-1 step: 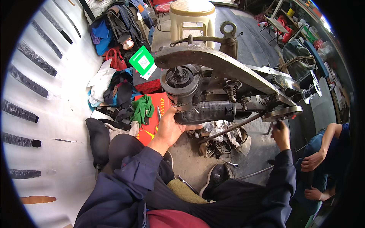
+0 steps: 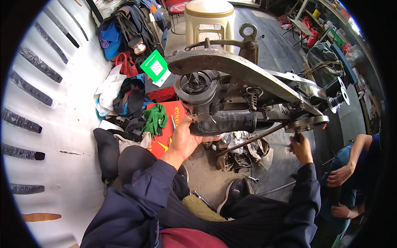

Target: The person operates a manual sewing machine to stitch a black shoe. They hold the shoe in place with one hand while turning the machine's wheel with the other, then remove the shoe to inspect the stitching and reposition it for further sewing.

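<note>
Right hand farther left, handle barely visible

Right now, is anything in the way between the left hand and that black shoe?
No, nothing visible is in between: the left hand is already on the black shoe, at the end nearest the machine's round head.

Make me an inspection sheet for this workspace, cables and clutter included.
Surface: grey-brown floor, partly covered.
Work things: black shoe at a metal machine with a round wheel.
Clutter: cloth heap, green cloth, red box.
Grips: left grip holds the shoe's end; right grip is curled below the wheel, its hold unclear.
Cables: nothing seen.
Surroundings: beige stool beyond the machine; another person's arm at right.
</note>
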`<state>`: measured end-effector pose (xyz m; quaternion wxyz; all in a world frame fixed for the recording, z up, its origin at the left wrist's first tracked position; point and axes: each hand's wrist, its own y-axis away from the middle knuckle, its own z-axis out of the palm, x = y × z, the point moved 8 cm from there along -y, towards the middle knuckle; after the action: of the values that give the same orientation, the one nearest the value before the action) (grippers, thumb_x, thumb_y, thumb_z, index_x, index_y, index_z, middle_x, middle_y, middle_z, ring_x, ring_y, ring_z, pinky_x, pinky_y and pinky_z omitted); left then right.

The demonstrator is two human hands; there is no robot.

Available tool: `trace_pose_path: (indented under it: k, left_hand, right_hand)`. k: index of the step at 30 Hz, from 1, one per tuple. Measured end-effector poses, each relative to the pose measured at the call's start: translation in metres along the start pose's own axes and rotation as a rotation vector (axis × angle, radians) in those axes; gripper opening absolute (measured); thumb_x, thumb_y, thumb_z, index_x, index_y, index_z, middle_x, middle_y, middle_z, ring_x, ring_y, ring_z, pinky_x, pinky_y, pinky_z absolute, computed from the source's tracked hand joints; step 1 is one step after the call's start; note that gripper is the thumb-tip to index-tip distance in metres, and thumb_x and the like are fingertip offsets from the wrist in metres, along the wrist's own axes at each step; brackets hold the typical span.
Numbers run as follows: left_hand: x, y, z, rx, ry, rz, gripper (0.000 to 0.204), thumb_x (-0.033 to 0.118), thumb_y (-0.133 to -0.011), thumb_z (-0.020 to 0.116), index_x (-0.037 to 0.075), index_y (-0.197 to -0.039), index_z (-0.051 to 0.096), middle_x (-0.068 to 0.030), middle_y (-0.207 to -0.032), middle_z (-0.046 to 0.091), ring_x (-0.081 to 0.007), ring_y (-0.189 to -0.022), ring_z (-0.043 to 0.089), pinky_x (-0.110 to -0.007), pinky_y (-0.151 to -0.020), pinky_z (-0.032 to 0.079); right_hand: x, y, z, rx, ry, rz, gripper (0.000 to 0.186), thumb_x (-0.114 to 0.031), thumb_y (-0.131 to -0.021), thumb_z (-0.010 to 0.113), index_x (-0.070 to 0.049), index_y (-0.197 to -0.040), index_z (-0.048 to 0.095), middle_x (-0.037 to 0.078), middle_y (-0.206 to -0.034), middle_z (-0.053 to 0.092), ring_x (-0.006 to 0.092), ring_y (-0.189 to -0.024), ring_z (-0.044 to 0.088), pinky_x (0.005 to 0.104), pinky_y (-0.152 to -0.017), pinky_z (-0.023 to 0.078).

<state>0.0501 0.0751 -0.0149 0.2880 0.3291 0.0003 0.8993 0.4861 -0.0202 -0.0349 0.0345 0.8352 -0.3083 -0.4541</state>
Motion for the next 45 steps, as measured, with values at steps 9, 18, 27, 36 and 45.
trace_pose_path:
  k: [9,18,27,36,45]
  left_hand:
    - [0.000,0.004,0.002,0.032,0.075,0.004,0.045,0.032,-0.107,0.037,0.000,-0.132,0.057,-0.0212,-0.137,0.062,-0.0413,-0.124,0.062,-0.064,-0.101,0.052]
    - [0.003,0.007,0.005,0.023,0.067,0.029,0.044,0.033,-0.106,0.039,0.000,-0.128,0.058,-0.0203,-0.134,0.063,-0.0407,-0.121,0.064,-0.065,-0.098,0.053]
    - [0.002,0.009,0.003,0.037,0.068,0.027,0.040,0.032,-0.106,0.042,0.001,-0.125,0.059,-0.0198,-0.134,0.063,-0.0405,-0.123,0.063,-0.065,-0.098,0.053]
    - [0.000,0.009,-0.003,0.101,0.024,0.033,0.044,0.034,-0.107,0.035,0.006,-0.135,0.056,-0.0202,-0.140,0.061,-0.0431,-0.126,0.060,-0.069,-0.098,0.050]
    - [0.000,0.010,-0.002,0.041,-0.010,0.040,0.045,0.034,-0.107,0.036,0.006,-0.137,0.055,-0.0194,-0.141,0.060,-0.0424,-0.126,0.060,-0.069,-0.099,0.050]
  right_hand:
    - [-0.092,0.043,-0.080,0.198,-0.246,-0.485,0.017,-0.017,-0.100,0.060,0.000,-0.100,0.064,0.001,-0.076,0.062,0.0073,-0.063,0.056,0.0226,-0.058,0.044]
    - [-0.006,0.008,0.015,-0.068,-0.045,0.024,0.021,-0.016,-0.097,0.065,0.001,-0.108,0.062,0.007,-0.074,0.064,0.0132,-0.058,0.062,0.0277,-0.053,0.048]
    - [-0.082,0.035,-0.091,0.291,-0.203,-0.393,0.017,-0.018,-0.101,0.060,-0.002,-0.100,0.064,0.000,-0.075,0.061,0.0071,-0.061,0.054,0.0228,-0.055,0.043]
    - [-0.006,0.006,0.022,-0.128,-0.047,0.000,0.023,-0.023,-0.098,0.066,-0.002,-0.100,0.059,0.007,-0.074,0.065,0.0143,-0.057,0.064,0.0275,-0.050,0.048]
    - [-0.076,0.028,-0.096,0.258,-0.228,-0.415,0.010,-0.011,-0.100,0.058,-0.002,-0.103,0.062,0.000,-0.075,0.059,0.0080,-0.062,0.055,0.0234,-0.053,0.043]
